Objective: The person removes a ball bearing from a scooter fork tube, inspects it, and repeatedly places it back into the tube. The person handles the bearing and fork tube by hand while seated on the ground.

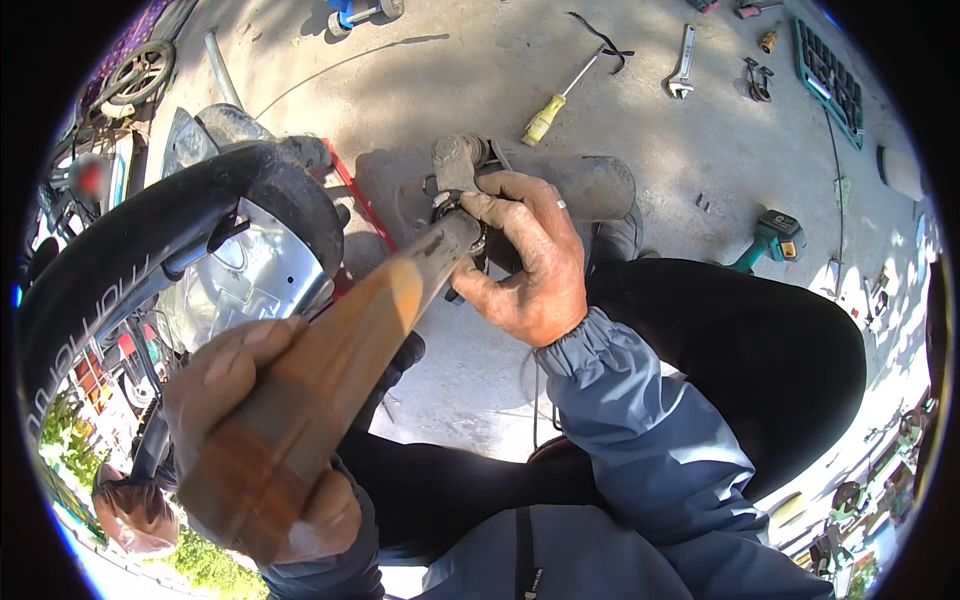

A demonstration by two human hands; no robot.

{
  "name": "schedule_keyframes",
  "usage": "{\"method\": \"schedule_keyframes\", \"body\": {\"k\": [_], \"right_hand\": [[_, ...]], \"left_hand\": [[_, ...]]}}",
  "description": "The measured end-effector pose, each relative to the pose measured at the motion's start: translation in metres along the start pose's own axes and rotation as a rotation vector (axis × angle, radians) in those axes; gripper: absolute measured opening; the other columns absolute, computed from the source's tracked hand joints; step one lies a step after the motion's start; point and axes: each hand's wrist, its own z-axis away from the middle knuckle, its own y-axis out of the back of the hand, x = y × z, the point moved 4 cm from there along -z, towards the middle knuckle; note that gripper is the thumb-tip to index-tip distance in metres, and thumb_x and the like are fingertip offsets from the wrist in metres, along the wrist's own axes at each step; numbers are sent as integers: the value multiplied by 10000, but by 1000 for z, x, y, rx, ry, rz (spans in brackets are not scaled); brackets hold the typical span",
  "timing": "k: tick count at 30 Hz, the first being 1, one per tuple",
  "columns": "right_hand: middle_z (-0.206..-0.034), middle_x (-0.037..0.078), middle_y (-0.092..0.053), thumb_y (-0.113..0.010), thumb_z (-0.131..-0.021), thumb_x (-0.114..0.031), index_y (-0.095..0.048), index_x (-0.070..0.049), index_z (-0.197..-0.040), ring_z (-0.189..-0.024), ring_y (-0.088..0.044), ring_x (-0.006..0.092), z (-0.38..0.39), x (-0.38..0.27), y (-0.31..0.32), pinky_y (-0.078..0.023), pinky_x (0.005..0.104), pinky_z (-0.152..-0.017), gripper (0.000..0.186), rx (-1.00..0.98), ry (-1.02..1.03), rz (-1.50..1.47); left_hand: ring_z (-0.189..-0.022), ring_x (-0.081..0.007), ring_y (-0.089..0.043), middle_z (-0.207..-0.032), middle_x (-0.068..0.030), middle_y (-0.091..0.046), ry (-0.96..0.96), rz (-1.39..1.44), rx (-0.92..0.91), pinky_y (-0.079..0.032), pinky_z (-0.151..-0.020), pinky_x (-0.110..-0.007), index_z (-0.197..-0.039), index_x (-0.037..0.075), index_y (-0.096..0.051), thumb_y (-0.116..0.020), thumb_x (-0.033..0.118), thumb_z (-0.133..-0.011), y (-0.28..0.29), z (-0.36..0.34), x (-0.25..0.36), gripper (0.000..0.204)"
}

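Note:
My left hand (265, 400) is wrapped round a tool with a worn orange-brown handle (330, 370). The handle tapers into a grey metal end (445, 245), whose exact kind I cannot make out. My right hand (530, 255) is closed, its thumb and fingers bent round a small dark fitting (447, 205) at that end. The fingers hide most of what they grip. Just beyond stands a grey metal arm with a rounded end (458, 152). A thick black curved tube with pale lettering (130, 240) and a shiny metal plate (270, 265) are left of my hands.
A yellow-handled screwdriver (545, 118), an adjustable wrench (684, 62) and a green cordless power tool (775, 240) lie on the concrete floor. At the far right is a teal tool case (830, 85). My bent leg (740, 340) is beside my right forearm. A wheel (138, 78) appears far left.

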Motion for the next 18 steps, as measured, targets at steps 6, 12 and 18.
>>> {"method": "schedule_keyframes", "body": {"k": [6, 12, 18], "right_hand": [[-1209, 152, -635, -826, -721, -84, -671, -24, -1252, -1082, -656, 277, 11, -2, -5, -538, 353, -932, 556, 8, -36, 35], [-1207, 149, -625, -835, -744, -115, -588, -14, -1352, -1100, -645, 256, 14, -6, -7, -514, 354, -982, 663, -43, -66, -2], [-1205, 186, -617, -783, -761, -157, -669, -35, -1247, -1098, -619, 341, 14, -5, -11, -507, 391, -954, 514, -43, -72, -47]], "left_hand": [[-1157, -320, -643, -1271, -256, -639, 31, 208, 86, -478, -1035, -441, -1313, -83, -578, -686, 347, -968, -1, -3, -4, 562], [-1107, -195, -672, -1197, -149, -717, -64, 220, 74, -502, -1003, -345, -1324, -25, -627, -709, 196, -978, 1, 0, 1, 419], [-1009, -148, -688, -1107, -120, -747, -112, 280, 90, -521, -935, -278, -1267, -25, -664, -754, 119, -940, 0, -3, -5, 368]]}}
